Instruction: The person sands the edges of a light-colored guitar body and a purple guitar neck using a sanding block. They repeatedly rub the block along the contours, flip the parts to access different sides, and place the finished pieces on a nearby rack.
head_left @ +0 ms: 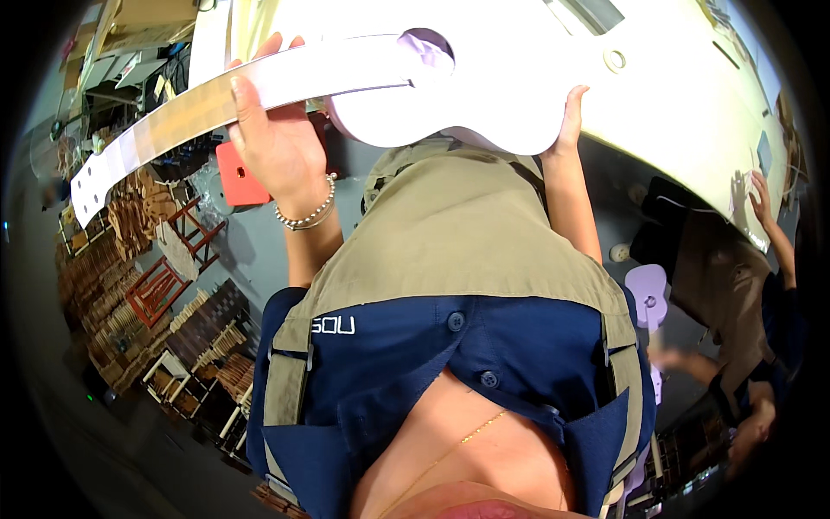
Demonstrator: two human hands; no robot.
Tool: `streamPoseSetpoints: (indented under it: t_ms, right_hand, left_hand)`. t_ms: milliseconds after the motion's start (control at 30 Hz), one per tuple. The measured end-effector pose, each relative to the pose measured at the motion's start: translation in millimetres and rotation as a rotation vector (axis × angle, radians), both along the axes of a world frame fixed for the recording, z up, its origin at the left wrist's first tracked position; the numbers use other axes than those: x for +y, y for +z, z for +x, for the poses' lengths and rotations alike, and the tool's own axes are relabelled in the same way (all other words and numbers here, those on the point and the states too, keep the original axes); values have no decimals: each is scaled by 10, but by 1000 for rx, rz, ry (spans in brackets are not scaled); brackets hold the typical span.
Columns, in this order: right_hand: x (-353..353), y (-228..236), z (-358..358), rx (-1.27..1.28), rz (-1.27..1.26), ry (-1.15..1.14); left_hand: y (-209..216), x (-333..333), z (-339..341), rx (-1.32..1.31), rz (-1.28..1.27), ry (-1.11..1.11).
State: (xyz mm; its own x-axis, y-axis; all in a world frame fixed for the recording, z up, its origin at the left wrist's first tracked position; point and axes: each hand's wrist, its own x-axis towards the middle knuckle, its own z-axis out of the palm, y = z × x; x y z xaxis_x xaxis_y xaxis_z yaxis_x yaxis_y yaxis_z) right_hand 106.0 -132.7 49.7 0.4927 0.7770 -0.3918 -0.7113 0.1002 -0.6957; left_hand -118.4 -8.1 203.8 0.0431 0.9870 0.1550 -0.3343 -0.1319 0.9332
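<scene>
A pale lilac-white ukulele body with no strings lies across in front of me, at the table's near edge. Its neck points left, with a tan stretch along it and several small holes in the headstock. My left hand is wrapped round the neck, thumb on the near side and fingertips showing past the far edge. Against the right end of the body rests my right hand, gripping its edge; part of those fingers is hidden. Something light purple shows in the sound hole.
A brightly lit white table carries a tape roll. Left, a red stool and racks of wooden parts stand on the floor. At right, people's hands are near the table, one by a purple ukulele.
</scene>
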Motion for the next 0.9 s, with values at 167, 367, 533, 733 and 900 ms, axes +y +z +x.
streamPoseSetpoints:
  t_ms: [167,367,533,733,900]
  right_hand:
    - [-29,-21,7,-64,-14,55]
    - [-162,-748,300,-86,15,84]
    - [-113,-877,215,-254,15,121]
    - [-167,-885,152,-342,30,198]
    - [-114,-831,117,-428,19,247]
  left_hand:
    - [-6,54,-77,-17,163,-190]
    - [162,38,-182,176,437,-413]
    - [129,-78,-87,215,364,-355]
    - [90,-122,-105,226,358,-287]
    - [77,-161,-176,181,264,-259]
